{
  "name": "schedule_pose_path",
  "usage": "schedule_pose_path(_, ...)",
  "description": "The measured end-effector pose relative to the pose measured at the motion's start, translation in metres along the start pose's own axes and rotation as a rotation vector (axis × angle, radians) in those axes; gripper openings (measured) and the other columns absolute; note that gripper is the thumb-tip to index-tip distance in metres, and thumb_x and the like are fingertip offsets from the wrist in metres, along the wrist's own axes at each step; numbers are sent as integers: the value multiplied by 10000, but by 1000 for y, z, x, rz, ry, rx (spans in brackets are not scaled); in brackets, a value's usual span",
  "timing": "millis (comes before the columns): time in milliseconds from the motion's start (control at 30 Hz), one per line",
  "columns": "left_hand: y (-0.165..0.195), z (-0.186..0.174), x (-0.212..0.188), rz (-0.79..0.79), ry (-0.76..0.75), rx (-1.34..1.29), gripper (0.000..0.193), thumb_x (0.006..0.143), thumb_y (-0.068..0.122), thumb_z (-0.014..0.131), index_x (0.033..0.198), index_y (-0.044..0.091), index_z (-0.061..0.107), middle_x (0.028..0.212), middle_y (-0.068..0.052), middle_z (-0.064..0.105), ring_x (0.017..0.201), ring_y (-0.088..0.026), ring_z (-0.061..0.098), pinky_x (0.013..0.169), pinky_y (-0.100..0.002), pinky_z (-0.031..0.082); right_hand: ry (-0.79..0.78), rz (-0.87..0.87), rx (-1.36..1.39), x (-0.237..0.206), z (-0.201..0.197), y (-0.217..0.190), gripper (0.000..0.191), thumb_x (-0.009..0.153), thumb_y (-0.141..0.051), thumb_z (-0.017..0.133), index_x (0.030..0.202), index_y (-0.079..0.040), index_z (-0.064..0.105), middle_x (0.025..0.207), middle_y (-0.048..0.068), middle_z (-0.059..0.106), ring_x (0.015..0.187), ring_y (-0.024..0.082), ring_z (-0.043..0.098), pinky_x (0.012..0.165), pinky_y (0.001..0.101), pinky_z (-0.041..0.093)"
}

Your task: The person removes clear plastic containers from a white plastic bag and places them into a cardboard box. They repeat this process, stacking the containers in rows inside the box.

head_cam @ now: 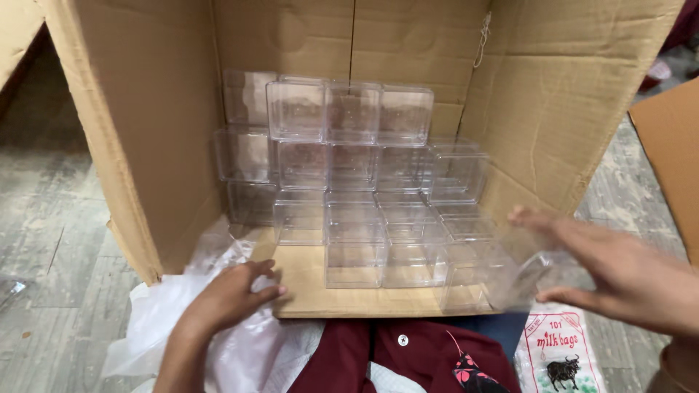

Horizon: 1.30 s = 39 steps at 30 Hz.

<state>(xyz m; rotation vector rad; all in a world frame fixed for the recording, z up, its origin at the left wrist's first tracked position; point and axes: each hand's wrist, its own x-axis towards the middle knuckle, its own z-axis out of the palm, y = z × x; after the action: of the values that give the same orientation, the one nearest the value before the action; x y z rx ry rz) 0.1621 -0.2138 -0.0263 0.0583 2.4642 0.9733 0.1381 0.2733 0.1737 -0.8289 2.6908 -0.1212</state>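
A large cardboard box (153, 131) lies on its side, open toward me. Inside it stand several clear plastic cube boxes (349, 116), stacked in rows. My right hand (619, 273) holds one clear plastic box (513, 273) at the box's front right, next to the stack's lowest row. My left hand (233, 295) rests, fingers loosely curled, on crumpled clear plastic sheeting (182, 313) at the front left edge of the cardboard flap (306, 287); nothing is gripped in it.
A dark red garment (386, 360) lies below the flap. A white printed plastic bag (557, 353) sits at the lower right. Another piece of cardboard (670, 153) stands at the right. The floor (51, 218) is grey and worn.
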Motion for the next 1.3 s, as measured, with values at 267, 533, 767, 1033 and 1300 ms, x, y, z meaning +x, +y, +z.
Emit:
schedule_pose_path(267,38,50,35,50,-16,-34,660,829,403,762,1384,74,621,1305,-152,654,1181,-293,660,1020,-381,498,43,-253,-36,79,51,-81,1002,837,-395,732,1619,-93,184,1682,213,249,1488,370,326,1048,637,303)
schedule_pose_path(533,44,38,32,121,-30,-58,657,807,401,782,1339,49,624,1278,-161,661,1186,-298,649,1009,-390,504,-273,-35,-263,95,68,-67,1065,923,-566,640,1615,-25,38,1655,211,122,1535,367,101,1174,681,95)
schedule_pose_path(767,41,49,29,156,-29,91,676,841,416,759,1370,33,588,1291,-188,625,1189,-339,619,1022,-412,475,-26,237,-39,173,-7,-14,858,936,-417,653,1626,-130,231,1467,258,508,1370,370,495,1159,444,394)
schedule_pose_path(1033,23,-62,82,126,49,32,636,816,429,775,1333,97,608,1241,-174,698,1144,-319,683,988,-400,528,-170,496,273,342,-28,78,1138,752,-453,822,1645,-262,144,1661,151,250,1450,366,411,1122,454,472)
schedule_pose_path(1300,88,-186,191,105,391,179,933,819,280,820,1590,226,296,1320,-230,620,1247,-394,579,1043,-464,460,-134,361,522,343,-21,103,1129,683,-462,834,1629,-331,232,1695,35,210,1527,300,260,1189,472,334)
